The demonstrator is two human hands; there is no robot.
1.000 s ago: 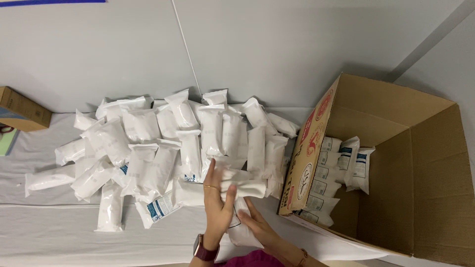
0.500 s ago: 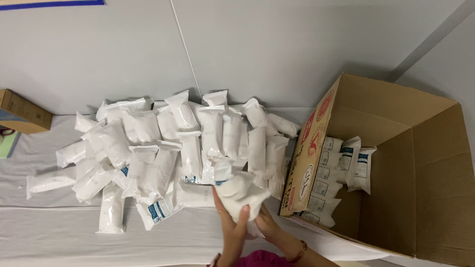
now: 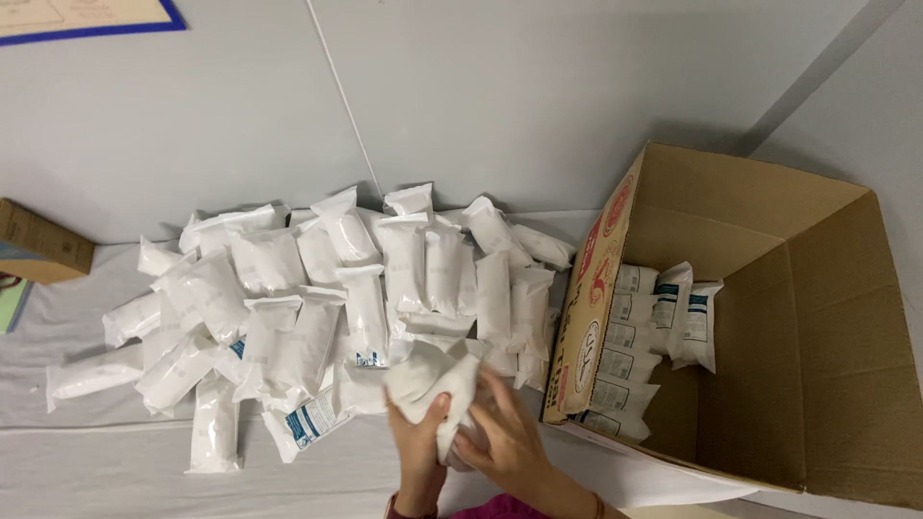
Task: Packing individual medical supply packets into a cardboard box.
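The white packet (image 3: 435, 384) held between the left hand (image 3: 420, 444) and the right hand (image 3: 510, 437) looks like soft plastic film, slightly glossy and crinkled where the fingers (image 3: 435, 411) press it. The heap of packets (image 3: 327, 288) over the middle of the tabletop (image 3: 115, 471) has the same thin, smooth, faintly shiny wrap with crimped ends. A white cloth covers the tabletop, matt and lightly creased. At its right edge stands a cardboard box (image 3: 827, 317), brown, matt and rough-looking inside, with a printed, smoother outer flap. A small brown carton (image 3: 38, 240) at the left edge is matt card. The wall (image 3: 529, 86) behind is smooth, matt grey.
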